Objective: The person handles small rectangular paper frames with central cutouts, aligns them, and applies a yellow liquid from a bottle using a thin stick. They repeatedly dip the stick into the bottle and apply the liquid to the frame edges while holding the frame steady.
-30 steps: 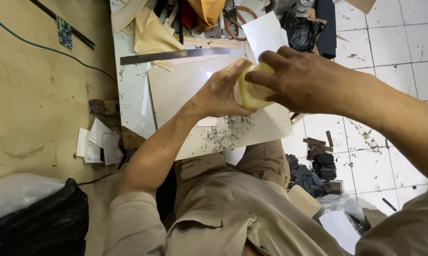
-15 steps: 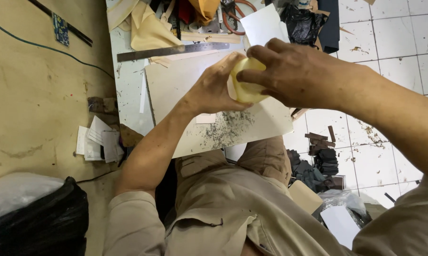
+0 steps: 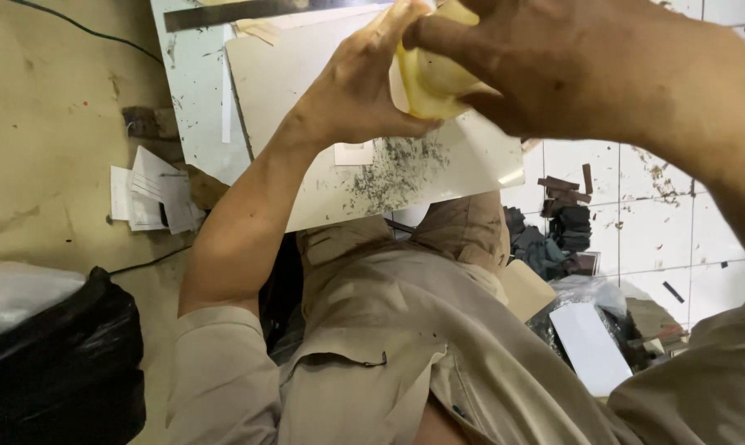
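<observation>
Both of my hands grip one pale yellow piece of soft, bent material (image 3: 432,76), held up close to the camera near the top of the view. My left hand (image 3: 360,86) clasps its left side with the fingers curled around it. My right hand (image 3: 545,70) covers its right side and top, hiding most of it. Below the hands lies a cream-coloured board (image 3: 323,173) resting across my lap, with a patch of dark shavings (image 3: 393,169) scattered on it.
A long metal ruler (image 3: 249,11) lies beyond the board on a pale sheet. Loose paper scraps (image 3: 150,188) sit on the tan floor at left, a black bag (image 3: 55,363) at lower left. Dark offcuts (image 3: 566,218) and a white sheet (image 3: 591,346) lie on tiles at right.
My hands with the yellow piece have come closer to the camera and higher in view. The board and ruler have shifted toward the top of the frame.
</observation>
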